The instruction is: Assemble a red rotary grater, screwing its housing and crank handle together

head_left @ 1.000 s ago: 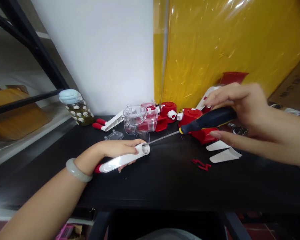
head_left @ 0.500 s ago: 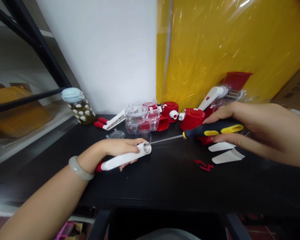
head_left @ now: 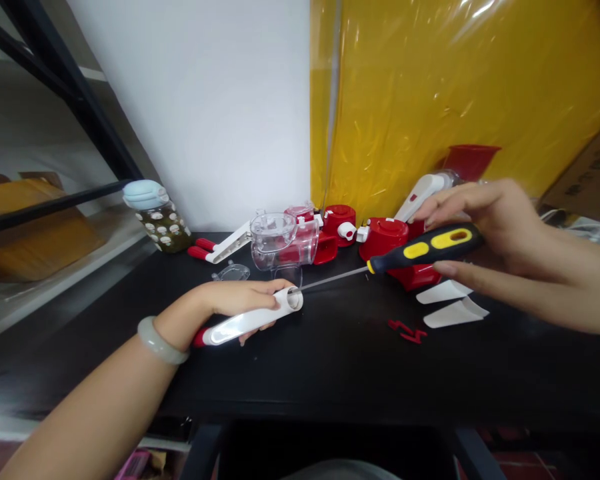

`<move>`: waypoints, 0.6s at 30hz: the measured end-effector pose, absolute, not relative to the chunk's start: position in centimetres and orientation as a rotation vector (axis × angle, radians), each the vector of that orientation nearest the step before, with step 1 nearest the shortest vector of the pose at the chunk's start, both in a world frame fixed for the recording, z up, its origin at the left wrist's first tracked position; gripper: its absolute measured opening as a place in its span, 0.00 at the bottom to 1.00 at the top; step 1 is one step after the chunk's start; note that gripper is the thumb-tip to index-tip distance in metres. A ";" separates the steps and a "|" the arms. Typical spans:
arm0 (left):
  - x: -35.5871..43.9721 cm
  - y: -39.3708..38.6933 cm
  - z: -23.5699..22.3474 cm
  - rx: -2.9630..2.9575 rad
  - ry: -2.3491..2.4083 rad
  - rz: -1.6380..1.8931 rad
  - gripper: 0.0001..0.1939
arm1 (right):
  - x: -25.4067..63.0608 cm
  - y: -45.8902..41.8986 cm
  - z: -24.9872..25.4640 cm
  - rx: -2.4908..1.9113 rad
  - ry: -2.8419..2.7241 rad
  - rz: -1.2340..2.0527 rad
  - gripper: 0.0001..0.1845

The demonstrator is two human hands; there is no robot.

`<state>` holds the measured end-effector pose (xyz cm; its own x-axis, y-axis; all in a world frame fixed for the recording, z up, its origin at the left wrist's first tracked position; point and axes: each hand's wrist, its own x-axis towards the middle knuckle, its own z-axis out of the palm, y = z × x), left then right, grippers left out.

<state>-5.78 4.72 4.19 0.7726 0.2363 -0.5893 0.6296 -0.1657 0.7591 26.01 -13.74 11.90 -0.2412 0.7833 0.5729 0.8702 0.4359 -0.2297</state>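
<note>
Fingers (head_left: 264,299) round glossy white handle (head_left: 245,324), slim screwdriver (head_left: 393,259)

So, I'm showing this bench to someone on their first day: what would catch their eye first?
Probably the glossy yellow wrapping behind the bench on the right. Next, the dark-and-yellow screwdriver in the right hand, its shaft reaching left into the open end of the white handle in the left hand.

The screwdriver (head_left: 423,251) has rolled and tilted more steeply; the right hand's upper fingers (head_left: 443,203) have lifted.
</note>
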 end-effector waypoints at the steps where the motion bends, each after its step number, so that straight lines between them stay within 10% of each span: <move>1: -5.8 4.8 4.1 1.739 0.676 -0.401 0.28 | 26.1 -13.9 12.0 -1.345 -2.131 -0.173 0.19; 18: -5.6 4.2 5.0 1.810 0.700 -0.412 0.28 | 23.4 -13.6 12.9 -1.663 -1.920 -0.131 0.24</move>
